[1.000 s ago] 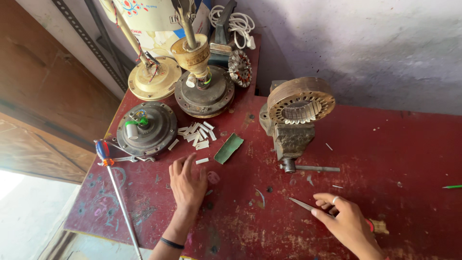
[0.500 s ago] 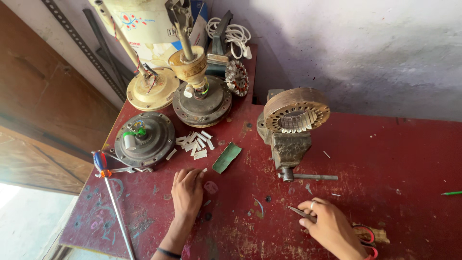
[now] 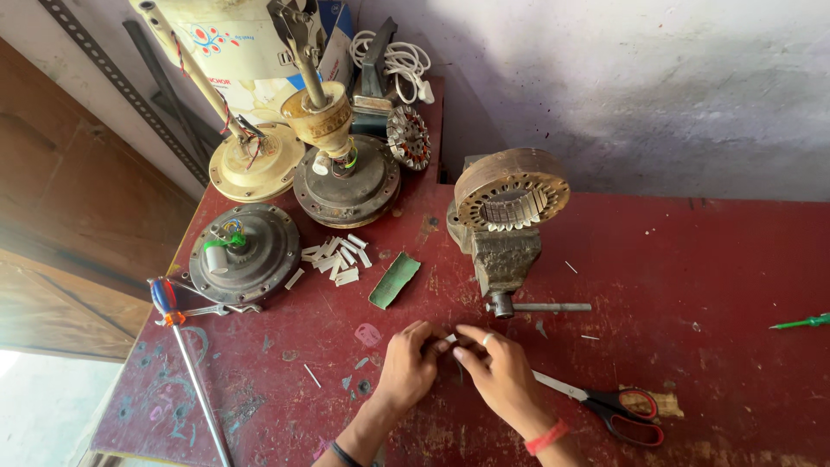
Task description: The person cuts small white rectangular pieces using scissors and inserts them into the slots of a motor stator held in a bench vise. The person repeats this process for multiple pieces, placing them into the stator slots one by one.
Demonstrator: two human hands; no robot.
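Three fan motors [image 3: 245, 252] stand at the far left of the red table [image 3: 709, 277], a screwdriver [image 3: 186, 359] beside them; white slips [image 3: 335, 258] and a green strip [image 3: 394, 280] lie near. Centre, left hand [image 3: 406, 367] and right hand [image 3: 500, 374] meet, fingers pinching a small white slip [image 3: 450, 339] between them, probably to fold it. A vise [image 3: 504, 255] clamps a stator [image 3: 510, 188] steady. Scissors [image 3: 609, 405] lie right. A cream box with red and blue print [image 3: 233, 43] leans on the back wall.
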